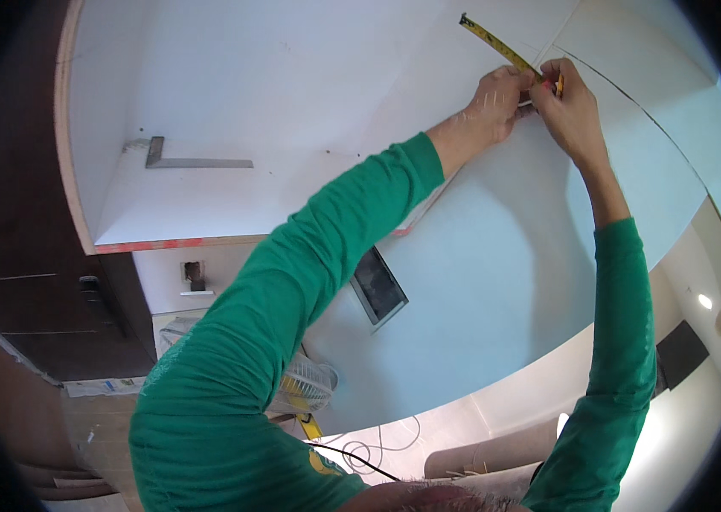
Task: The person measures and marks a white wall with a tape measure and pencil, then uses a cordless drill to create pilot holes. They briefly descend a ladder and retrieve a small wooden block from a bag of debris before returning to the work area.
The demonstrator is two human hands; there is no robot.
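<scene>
Near the top right, a yellow tape measure (499, 45) has its blade pulled out toward the upper left, against the pale panel. My left hand (495, 107) is closed at the blade's lower end, fingertips on the tape measure. My right hand (574, 115) grips the tape measure close beside it, and small red and orange parts show between its fingers. What else the fingers may hold is hidden. A metal square (203, 163) lies inside the white cabinet box (76, 188) to the left of my arms, in green sleeves.
A dark wooden door (28, 316) is at the left. A dark rectangular opening (377, 286) sits in the pale panel (480, 273). Below are a white fan (308, 384), cables (362, 448) and rolled brown material (471, 456).
</scene>
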